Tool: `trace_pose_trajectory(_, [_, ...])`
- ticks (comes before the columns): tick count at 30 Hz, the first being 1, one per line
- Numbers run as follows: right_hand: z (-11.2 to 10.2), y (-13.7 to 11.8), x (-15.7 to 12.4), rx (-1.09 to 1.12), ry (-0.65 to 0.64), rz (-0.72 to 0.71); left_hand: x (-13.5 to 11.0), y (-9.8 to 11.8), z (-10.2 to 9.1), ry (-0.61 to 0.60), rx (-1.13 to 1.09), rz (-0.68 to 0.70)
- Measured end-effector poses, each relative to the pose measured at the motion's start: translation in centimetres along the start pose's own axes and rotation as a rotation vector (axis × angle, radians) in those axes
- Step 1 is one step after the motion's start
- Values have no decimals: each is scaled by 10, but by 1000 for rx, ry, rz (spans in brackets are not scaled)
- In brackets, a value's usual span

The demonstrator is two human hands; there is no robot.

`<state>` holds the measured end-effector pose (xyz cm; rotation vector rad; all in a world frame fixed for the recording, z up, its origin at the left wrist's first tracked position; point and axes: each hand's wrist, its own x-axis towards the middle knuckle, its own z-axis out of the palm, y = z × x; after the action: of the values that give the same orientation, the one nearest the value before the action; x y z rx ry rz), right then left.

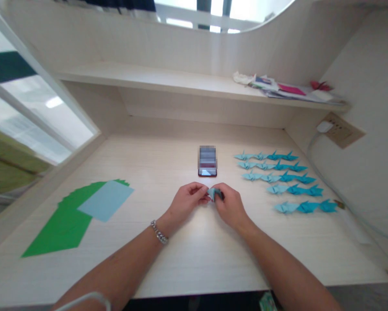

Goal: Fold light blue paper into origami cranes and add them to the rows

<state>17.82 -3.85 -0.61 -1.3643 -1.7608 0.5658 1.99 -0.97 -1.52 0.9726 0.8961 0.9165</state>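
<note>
On the desk, I remotely judge cranes finished, left hand and right hand pinching one half-made piece, sheets unfolded.

white plug in wall socket

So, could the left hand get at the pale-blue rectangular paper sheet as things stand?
Probably yes: the pale-blue paper sheet lies uncovered, overlapping fanned green paper sheets, nothing standing between it and the left hand, though that hand handles folded blue paper.
</note>
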Motion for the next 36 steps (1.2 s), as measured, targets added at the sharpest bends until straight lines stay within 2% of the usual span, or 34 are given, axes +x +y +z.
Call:
trace_pose_trajectory(3, [1, 2, 1, 95, 26, 42, -1, 1, 0, -17, -62, -17])
trace_pose_trajectory(7, [6, 12, 4, 343, 28, 243, -3, 2, -1, -44, -121, -34])
trace_pose_trajectory(9, [8, 16, 6, 435, 11, 296, -3, 3, -1, -52, -135, -50])
trace_pose_trajectory(12, [9, 18, 8, 487, 16, 310, -3, 3, -2, -60, -137, -72])
trace_pose_trajectory(24, [8, 13, 7, 440, 19, 284, -2, 2, 0, -10, -77, -53])
trace_pose_trajectory(32, [11, 14, 8, 653, 15, 340, 1, 0, -4, 30, -89, -24])
trace_pose_trajectory(36, [6, 8, 8, 845, 23, 456, 4, 1, -7, 100, -61, 26])
